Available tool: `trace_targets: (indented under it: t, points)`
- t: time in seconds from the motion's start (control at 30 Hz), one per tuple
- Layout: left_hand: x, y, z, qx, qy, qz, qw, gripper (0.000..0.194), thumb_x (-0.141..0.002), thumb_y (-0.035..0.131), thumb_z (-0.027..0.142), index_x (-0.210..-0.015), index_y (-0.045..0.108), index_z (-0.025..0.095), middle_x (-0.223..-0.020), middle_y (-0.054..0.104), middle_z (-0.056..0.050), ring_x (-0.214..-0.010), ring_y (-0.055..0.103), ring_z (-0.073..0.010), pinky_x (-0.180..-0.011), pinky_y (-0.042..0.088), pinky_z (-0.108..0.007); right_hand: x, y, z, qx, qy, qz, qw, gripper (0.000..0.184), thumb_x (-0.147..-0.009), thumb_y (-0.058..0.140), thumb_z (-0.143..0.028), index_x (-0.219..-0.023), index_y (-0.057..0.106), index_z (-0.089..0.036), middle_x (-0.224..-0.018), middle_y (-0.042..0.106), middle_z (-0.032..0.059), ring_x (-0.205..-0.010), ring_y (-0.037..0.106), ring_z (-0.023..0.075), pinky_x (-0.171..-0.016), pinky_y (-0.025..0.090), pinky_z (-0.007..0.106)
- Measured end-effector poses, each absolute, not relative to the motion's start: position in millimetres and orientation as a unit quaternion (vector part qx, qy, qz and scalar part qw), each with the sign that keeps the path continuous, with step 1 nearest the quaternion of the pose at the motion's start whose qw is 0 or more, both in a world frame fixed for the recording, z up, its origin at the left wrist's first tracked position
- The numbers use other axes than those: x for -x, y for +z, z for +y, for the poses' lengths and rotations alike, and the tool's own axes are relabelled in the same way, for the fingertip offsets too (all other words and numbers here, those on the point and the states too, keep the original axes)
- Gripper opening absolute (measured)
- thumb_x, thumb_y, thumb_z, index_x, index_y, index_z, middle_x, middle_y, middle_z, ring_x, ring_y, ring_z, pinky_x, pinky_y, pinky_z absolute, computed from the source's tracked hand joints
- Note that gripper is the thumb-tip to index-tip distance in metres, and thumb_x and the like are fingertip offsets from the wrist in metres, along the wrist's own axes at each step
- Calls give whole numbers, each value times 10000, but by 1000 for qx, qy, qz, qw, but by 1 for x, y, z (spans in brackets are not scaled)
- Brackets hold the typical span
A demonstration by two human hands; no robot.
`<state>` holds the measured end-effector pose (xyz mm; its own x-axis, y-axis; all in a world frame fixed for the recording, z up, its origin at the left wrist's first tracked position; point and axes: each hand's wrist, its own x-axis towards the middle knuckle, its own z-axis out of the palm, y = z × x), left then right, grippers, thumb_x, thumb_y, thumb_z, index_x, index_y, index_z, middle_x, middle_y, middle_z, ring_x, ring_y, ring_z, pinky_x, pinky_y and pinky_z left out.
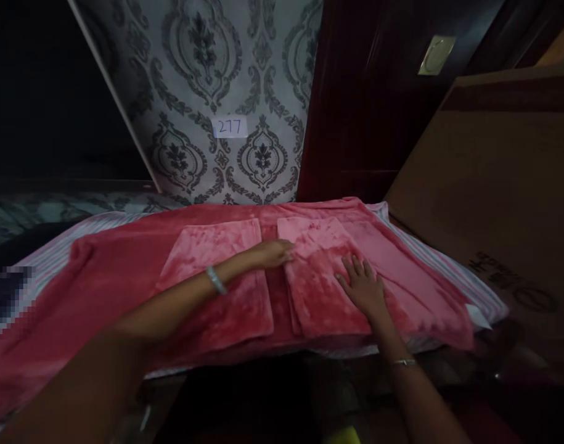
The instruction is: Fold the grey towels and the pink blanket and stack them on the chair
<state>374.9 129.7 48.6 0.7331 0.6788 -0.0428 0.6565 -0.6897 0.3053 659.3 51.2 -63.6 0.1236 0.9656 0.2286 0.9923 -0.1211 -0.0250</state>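
Two pink plush cloths, seemingly folded into rectangles, lie side by side: a left cloth (208,240) and a right cloth (314,302). Both rest on a larger pink plush blanket (119,271). My left hand (275,253) reaches across the left cloth, and its fingers are closed at the left edge of the right cloth. Exactly how much fabric they pinch is hard to see. Palm down, my right hand (365,288) lies on the right part of the right cloth with its fingers spread.
Striped fabric (429,253) shows beneath the blanket. A large cardboard box (498,185) stands at the right. Behind are a patterned wall (263,74) with a paper label (230,126) reading 277, and a dark red panel (351,111). A dark screen-like panel (55,92) fills the upper left.
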Motion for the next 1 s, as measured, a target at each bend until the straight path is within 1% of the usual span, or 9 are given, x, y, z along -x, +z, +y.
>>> trace_targets:
  t: [0.03,0.1,0.23,0.33,0.47,0.57,0.73,0.87,1.0]
  points:
    - [-353,46,106,-917,78,369,135,448,-981,449,367,-1375,558,184,-1409,606,-121,-1313,553,-248,-1125,409,-385,-659,-63,51,745,-74,-658,86,608,-1016,298,-531,-1557,376,-264,-1648,271,93,-1493,247,349,-1104,353,626]
    - [-318,36,55,-906,138,391,92,477,-989,443,372,-1428,516,200,-1464,558,-121,-1362,511,-261,-1164,378,-428,-659,-63,50,744,-69,-659,89,612,-1016,281,-534,-1556,376,-261,-1652,260,93,-1492,248,353,-1097,351,645]
    - [-290,-4,-26,-902,119,409,65,647,-961,520,430,-1542,368,190,-1593,391,-138,-1478,357,-296,-1219,302,-486,-660,-54,50,743,-47,-662,87,598,-1015,300,-516,-1547,389,-256,-1649,265,98,-1487,260,365,-1088,348,664]
    - [-297,-32,-50,-900,100,424,15,675,-942,556,317,-1559,328,165,-1615,339,-158,-1507,283,-328,-1227,257,-539,-657,-38,47,752,-23,-652,91,565,-997,387,-482,-1494,474,-228,-1625,316,123,-1472,285,390,-1092,330,683]
    - [-308,-45,-52,-894,107,432,-54,608,-943,535,238,-1529,392,157,-1604,347,-188,-1504,279,-353,-1211,267,-561,-616,-18,26,678,-55,-692,242,508,-988,429,-382,-1415,560,-140,-1545,435,181,-1465,309,367,-1140,325,618]
    - [-309,-47,-53,-895,118,426,-59,612,-934,544,229,-1522,402,141,-1590,368,-197,-1496,298,-358,-1201,286,-565,-556,-21,-7,542,-12,-764,348,511,-1006,407,-372,-1467,510,-177,-1515,486,147,-1447,373,280,-1177,335,523]
    - [-295,-57,-74,-895,175,409,-20,573,-945,495,203,-1502,420,97,-1565,405,-208,-1491,322,-321,-1204,306,-543,-477,-61,-60,448,64,-831,323,573,-1002,449,-353,-1544,391,-175,-1558,429,144,-1472,340,238,-1188,330,492]
    - [-251,-49,-94,-900,225,371,25,470,-958,486,228,-1425,533,207,-1538,478,-121,-1464,385,-250,-1214,309,-522,-470,-86,-72,462,54,-831,304,570,-997,461,-309,-1540,385,-149,-1573,403,152,-1467,350,235,-1193,322,486]
    - [-181,-28,-97,-787,320,528,5,436,-969,449,365,-1322,626,181,-1435,583,-139,-1392,476,-301,-1192,330,-552,-470,-89,-74,474,13,-823,312,589,-979,483,-286,-1539,377,-137,-1586,384,146,-1495,291,245,-1195,316,492]
